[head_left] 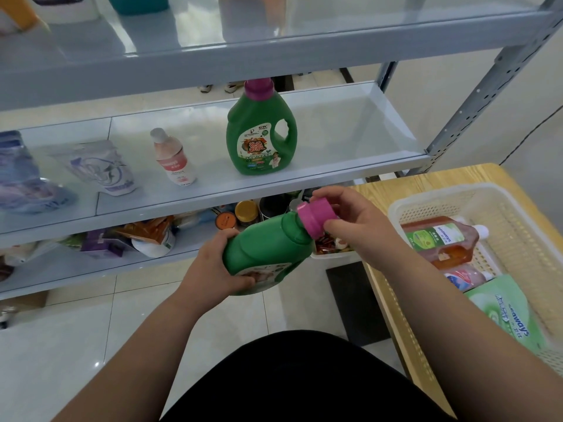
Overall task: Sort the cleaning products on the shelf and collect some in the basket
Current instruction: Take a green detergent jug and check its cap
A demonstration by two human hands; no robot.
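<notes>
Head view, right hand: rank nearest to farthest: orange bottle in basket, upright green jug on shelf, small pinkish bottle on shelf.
1. orange plastic bottle, lying in the cream plastic basket, just right of the right hand.
2. upright green plastic jug with magenta cap, on the middle shelf, ahead and left.
3. small pinkish plastic bottle, same shelf, farther left.
</notes>
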